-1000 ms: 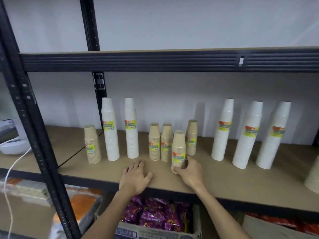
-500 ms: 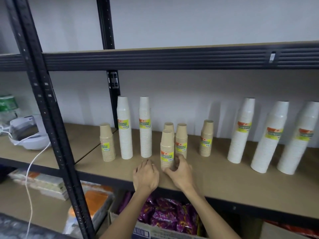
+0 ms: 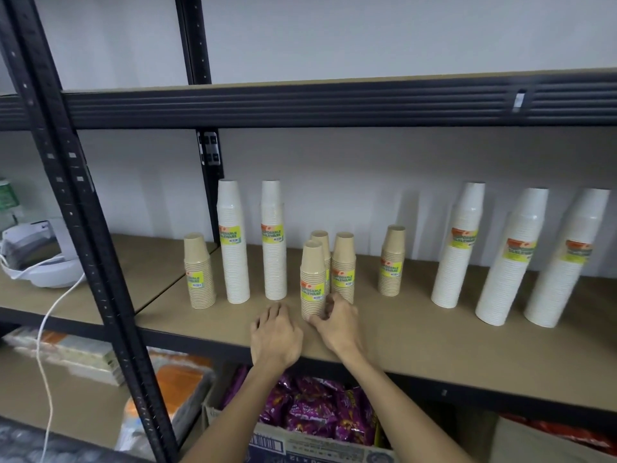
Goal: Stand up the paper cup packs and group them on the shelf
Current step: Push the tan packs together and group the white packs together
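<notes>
The right hand point(image 3: 335, 324) has its fingers point(image 3: 334, 304) and thumb curled round the foot of a short brown paper cup pack point(image 3: 313, 279). This pack stands upright near the front edge of the shelf point(image 3: 434, 332), just in front of a pair of brown packs point(image 3: 344, 262) standing side by side. The low grip looks deliberate: a sleeve of nested cups tips easily if pushed high up, while a hold at the base lets it slide across the board without toppling. The left hand point(image 3: 275, 332) rests on the shelf just left of that pack, fingers loosely bent and holding nothing, probably as a brace or ready to steady the pack. Every pack in view is upright, so the standing-up part looks done and the grouping is what is left. A lone brown pack point(image 3: 392, 262) stands apart to the right, and a leftmost brown pack point(image 3: 198, 272) sits just beside two tall white packs point(image 3: 273, 242). A row of three tall white packs point(image 3: 514, 259) fills the right side. The gripped pack seems meant to join the pair behind it as a brown cluster, with the two strays to follow. Under the shelf, a cardboard box point(image 3: 300, 447) holds purple snack bags point(image 3: 317, 409).
</notes>
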The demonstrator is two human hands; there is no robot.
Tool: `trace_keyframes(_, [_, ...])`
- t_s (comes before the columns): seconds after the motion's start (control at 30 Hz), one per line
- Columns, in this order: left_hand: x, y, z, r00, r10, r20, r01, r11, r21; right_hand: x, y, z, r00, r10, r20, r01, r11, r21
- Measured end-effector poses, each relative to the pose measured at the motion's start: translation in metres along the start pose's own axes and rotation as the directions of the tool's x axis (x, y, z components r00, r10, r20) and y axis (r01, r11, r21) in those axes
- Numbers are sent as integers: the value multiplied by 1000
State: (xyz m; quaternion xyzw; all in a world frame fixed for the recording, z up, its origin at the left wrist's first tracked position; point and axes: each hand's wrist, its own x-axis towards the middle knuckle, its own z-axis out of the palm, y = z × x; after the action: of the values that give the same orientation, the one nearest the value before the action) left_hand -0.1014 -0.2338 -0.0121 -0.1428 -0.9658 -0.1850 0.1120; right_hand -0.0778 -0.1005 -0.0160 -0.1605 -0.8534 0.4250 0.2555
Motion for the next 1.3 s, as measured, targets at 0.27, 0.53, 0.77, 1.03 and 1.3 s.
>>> trace_keyframes(0.27, [1, 0, 0, 1000, 6, -4, -6, 1000, 0, -1, -4, -7, 1000, -17, 22, 16, 1000, 16])
trace_keyframes(0.53, [2, -1, 4, 1000, 24, -15, -23, 1000, 11, 21, 26, -81, 938, 162, -308, -142, 986, 86])
trace_keyframes(0.77, [3, -3, 4, 999, 33, -11, -33, 999, 15, 76, 50, -97, 944, 268, -190, -277, 961, -20])
trace_keyframes(1.03, [3, -2, 7, 1000, 10, -4, -10, 1000, 18, 21, 44, -85, 988, 119, -100, -124, 992, -36])
trace_keyframes(1.3, [4, -2, 7, 1000, 13, -1, -13, 1000, 14, -9, 18, -54, 999, 26, -35, -26, 1000, 2])
